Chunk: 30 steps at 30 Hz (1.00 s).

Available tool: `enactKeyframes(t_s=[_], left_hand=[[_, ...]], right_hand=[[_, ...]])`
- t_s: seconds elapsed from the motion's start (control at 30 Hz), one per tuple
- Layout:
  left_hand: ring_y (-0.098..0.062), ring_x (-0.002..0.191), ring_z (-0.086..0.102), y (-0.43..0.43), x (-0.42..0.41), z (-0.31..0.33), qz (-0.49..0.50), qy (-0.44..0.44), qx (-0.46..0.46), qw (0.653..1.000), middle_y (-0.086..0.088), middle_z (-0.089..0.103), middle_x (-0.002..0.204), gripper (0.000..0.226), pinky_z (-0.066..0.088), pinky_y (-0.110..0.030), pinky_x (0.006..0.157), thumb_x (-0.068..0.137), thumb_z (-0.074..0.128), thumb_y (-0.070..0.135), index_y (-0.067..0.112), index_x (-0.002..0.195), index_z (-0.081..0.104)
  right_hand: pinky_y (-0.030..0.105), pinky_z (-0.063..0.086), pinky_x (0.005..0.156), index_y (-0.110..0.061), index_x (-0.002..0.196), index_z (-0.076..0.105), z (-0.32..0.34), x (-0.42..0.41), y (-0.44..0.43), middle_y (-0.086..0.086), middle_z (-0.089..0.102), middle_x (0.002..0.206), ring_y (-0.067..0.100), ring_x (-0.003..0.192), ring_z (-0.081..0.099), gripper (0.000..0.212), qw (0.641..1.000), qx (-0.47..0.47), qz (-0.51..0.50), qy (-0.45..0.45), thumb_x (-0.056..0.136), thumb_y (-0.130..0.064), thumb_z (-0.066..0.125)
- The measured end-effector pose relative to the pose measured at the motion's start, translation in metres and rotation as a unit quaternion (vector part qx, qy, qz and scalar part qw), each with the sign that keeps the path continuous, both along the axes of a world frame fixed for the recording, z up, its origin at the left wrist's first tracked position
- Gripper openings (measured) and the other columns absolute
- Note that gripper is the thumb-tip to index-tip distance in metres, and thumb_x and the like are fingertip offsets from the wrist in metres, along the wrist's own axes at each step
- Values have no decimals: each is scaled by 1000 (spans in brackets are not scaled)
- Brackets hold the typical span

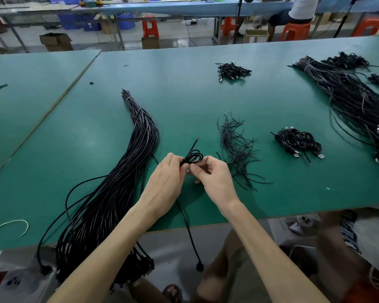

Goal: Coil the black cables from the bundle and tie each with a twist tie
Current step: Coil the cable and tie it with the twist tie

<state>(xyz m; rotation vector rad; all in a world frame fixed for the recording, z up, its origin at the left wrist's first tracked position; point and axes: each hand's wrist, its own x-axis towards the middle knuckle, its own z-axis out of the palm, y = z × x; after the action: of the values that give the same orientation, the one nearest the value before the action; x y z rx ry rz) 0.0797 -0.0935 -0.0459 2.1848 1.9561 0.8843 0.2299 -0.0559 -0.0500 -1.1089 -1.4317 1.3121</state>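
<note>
A long bundle of black cables (127,162) lies on the green table (184,95), running from the centre down over the front edge at left. My left hand (165,180) grips a small coil of black cable (194,157) held above the table. My right hand (212,178) pinches the same coil from the right. The cable's bare tip points up and right, and its tail (190,235) hangs off the front edge, ending in a plug. A loose pile of thin black twist ties (236,149) lies just right of my hands.
Tied coils lie in heaps at right (298,142) and at the far centre (232,71). A second large cable bundle (354,101) crosses the right side. A white tie (11,226) lies at the near left edge. Benches, stools, boxes and a seated person are behind.
</note>
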Motion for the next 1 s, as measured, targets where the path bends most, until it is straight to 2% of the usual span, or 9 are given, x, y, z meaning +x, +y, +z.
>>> enactKeyframes(t_s=[0.2, 0.33, 0.4, 0.53, 0.6, 0.73, 0.8, 0.87, 1.0], left_hand=[[-13, 83, 45, 0, 0, -2, -18, -43, -39, 998, 8, 45, 101, 33, 27, -23, 71, 108, 34, 37, 12, 114, 54], [-20, 91, 53, -2, -3, -1, -24, -68, -35, 997, 5, 54, 103, 40, 43, -35, 79, 107, 37, 41, 12, 118, 61], [-22, 92, 55, -4, -5, 3, -20, -75, -21, 997, 4, 58, 104, 47, 47, -38, 82, 105, 36, 44, 13, 124, 65], [-21, 106, 59, -4, -4, 9, -6, -80, -23, 997, 1, 68, 117, 48, 47, -35, 97, 102, 51, 45, 14, 137, 62], [-22, 102, 62, -3, -3, 12, -8, -83, -24, 996, 1, 71, 113, 46, 51, -39, 94, 99, 55, 48, 16, 130, 66], [-19, 82, 61, 1, -3, 23, -1, -45, -41, 998, 7, 65, 88, 42, 51, -38, 75, 98, 52, 58, 18, 95, 66], [-22, 83, 61, 4, 1, 28, 4, 4, -70, 998, 5, 65, 90, 40, 49, -40, 74, 101, 49, 54, 17, 95, 62], [-25, 90, 63, 7, 4, 31, 3, 23, -96, 995, 0, 67, 99, 37, 50, -42, 81, 105, 45, 47, 15, 104, 62], [-28, 83, 63, 14, 1, 33, -6, -59, -140, 988, -5, 67, 90, 37, 51, -48, 81, 108, 40, 40, 10, 98, 59]], right_hand=[[35, 62, 79, -11, 94, 71, -1, 2, 0, 8, 76, 94, 27, 93, 73, 3, 1000, 0, -18, 2, 95, -12, 73], [38, 60, 88, -12, 93, 72, -2, 3, -1, 4, 77, 92, 21, 92, 73, 3, 1000, 15, -16, -13, 95, -13, 74], [34, 60, 87, -13, 93, 73, -2, 2, -3, 0, 77, 89, 17, 90, 73, 4, 999, 29, -10, -26, 95, -16, 74], [15, 50, 70, -13, 89, 72, 0, 0, -5, -7, 72, 79, 1, 74, 65, 7, 994, 77, -11, -78, 96, -14, 71], [13, 46, 66, -13, 85, 70, 2, 2, -6, -9, 69, 76, 0, 69, 61, 10, 992, 87, -7, -89, 94, -8, 69], [14, 41, 65, -11, 81, 67, 5, 2, -8, -7, 65, 74, 3, 67, 56, 15, 987, 108, 15, -118, 91, 0, 64], [17, 47, 70, -8, 85, 69, 6, 2, -7, -2, 69, 80, 8, 74, 60, 13, 986, 110, 19, -122, 91, 3, 64], [17, 48, 73, -8, 88, 71, 6, 2, -6, 0, 71, 82, 10, 77, 63, 10, 988, 108, 18, -113, 93, 0, 66], [20, 51, 76, -9, 89, 74, 5, 2, -6, -1, 74, 83, 9, 78, 66, 6, 992, 96, 20, -83, 94, -11, 73]])
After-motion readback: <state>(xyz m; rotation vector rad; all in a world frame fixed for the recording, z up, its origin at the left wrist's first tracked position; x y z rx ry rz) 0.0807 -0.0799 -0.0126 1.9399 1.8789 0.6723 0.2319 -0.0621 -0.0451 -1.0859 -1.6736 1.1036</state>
